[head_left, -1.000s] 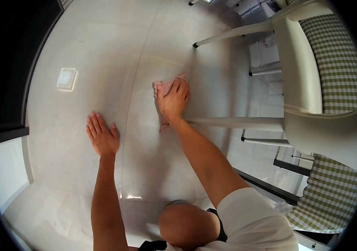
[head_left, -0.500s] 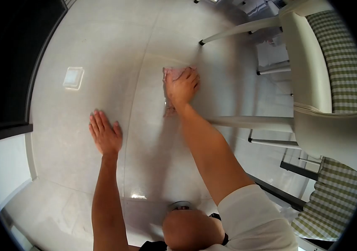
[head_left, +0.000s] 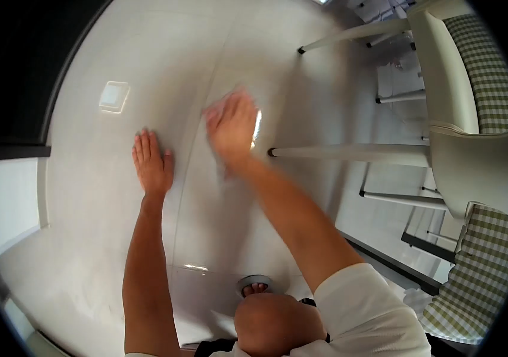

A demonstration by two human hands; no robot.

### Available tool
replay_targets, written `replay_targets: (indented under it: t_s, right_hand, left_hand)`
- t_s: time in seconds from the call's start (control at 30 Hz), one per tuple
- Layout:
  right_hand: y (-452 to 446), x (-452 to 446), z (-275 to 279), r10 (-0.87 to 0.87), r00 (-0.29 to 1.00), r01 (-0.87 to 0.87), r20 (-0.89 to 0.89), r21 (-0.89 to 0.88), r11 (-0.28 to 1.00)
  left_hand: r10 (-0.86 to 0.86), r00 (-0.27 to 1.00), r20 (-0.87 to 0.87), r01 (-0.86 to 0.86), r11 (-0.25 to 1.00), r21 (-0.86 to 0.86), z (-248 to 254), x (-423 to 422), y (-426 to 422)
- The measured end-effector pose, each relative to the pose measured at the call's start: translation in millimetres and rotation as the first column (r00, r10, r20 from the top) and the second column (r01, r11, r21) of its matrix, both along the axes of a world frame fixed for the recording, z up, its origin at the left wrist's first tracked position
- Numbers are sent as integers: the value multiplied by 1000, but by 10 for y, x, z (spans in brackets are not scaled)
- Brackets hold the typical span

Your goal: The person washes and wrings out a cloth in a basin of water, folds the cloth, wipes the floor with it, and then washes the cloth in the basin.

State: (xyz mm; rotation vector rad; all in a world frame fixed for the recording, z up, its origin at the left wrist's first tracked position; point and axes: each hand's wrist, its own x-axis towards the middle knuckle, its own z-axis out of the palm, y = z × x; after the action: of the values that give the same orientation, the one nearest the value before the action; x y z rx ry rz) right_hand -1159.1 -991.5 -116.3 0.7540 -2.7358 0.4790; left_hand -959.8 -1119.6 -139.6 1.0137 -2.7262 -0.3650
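In the head view, the right hand point(head_left: 234, 131) was pressed over a pink cloth point(head_left: 214, 112) on the floor point(head_left: 206, 226). It was too blurry to tell if the fingers gripped the cloth. The left hand point(head_left: 153, 169) held nothing and lay flat, its thumb out to the side.

The floor looked very shiny, so the left hand could have slipped if too much weight leaned on it. The near chair leg point(head_left: 349, 152) stood close to the right hand, so a big push that way could have bumped it. The cloth could have bunched up under a hard push.

The cloth looked soft, thin and crumpled, with its edges poking out.
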Motion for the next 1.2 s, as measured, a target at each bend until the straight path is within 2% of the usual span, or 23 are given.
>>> replay_targets:
  t_s: [0.07,0.1,0.17,0.2,0.23,0.27,0.3,0.37,0.4,0.47,0.53,0.6,0.63,0.7,0.73,0.8,0.83,0.9,0.93,1.07,1.13,1.2]
  right_hand:
    - [56,724,91,320,941,-322,113,2,947]
    - [184,1017,133,343,933,-344,107,-13,939]
    - [407,1453,136,586,806,-584,82,-46,810]
    - [485,1468,116,596,799,-593,83,-57,803]
    - [606,1382,121,564,810,-562,162,-66,825]
    - [746,1285,117,533,810,-534,244,-68,843]
    - [840,1094,94,549,798,-549,249,-74,832]
    - [786,487,-28,262,964,-264,41,60,963]
    - [608,330,-126,113,991,-105,-76,97,990]
    - [157,221,-376,182,979,-177,-94,58,982]
    - [-195,493,-178,342,936,-349,86,81,934]
    - [-536,1299,-22,560,809,-567,181,-16,824]
    - [-544,1685,-113,661,749,-651,50,-126,748]
    - [-421,2165,-38,783,617,-787,-80,-67,614]
    - [-374,2096,12,782,618,-786,-77,-62,615]
    - [-142,1703,143,812,577,-797,89,-156,583]
    - [-177,1338,339,695,633,-744,341,20,668]
    - [-179,507,237,460,853,-505,246,166,847]
    - [-95,293,-41,328,943,-326,-61,44,944]
    - [-42,557,19,334,943,-332,4,136,934]
    - [277,1044,-74,498,862,-507,95,149,849]
    - [317,889,-90,490,863,-504,124,154,850]
  left_hand:
    - [-102,978,-184,138,972,192,-71,167,-162]
    - [-109,949,-295,193,942,274,-70,276,-233]
    - [-56,971,-231,116,960,255,82,585,-271]
    - [-22,985,-169,65,965,255,146,761,-249]
    - [-11,986,-165,52,967,248,216,912,-216]
    - [76,995,-57,-63,977,206,294,1093,-139]
    - [170,984,49,-176,973,152,343,1278,-63]
    - [240,965,106,-252,960,119,325,1644,16]
    - [303,940,157,-319,944,89,309,1812,24]
    - [340,925,168,-359,928,98,291,2079,24]
    - [366,916,164,-385,916,109,269,2219,-14]
    - [393,897,205,-423,897,130,272,2272,-65]
    - [403,893,199,-432,893,128,253,2291,-93]
    - [413,879,240,-451,883,131,201,2287,-199]
    - [411,880,240,-450,883,136,247,2246,-218]
    - [330,911,248,-369,920,133,335,2120,-232]
    - [329,911,248,-371,917,147,262,2106,-199]
    - [363,892,268,-381,924,17,130,2060,-193]
    - [361,893,270,-380,925,21,100,2073,-216]
    - [329,905,270,-341,940,-2,99,2072,-221]
    - [344,895,283,-360,933,4,134,2009,-258]
    - [335,896,291,-356,934,19,154,2057,-216]
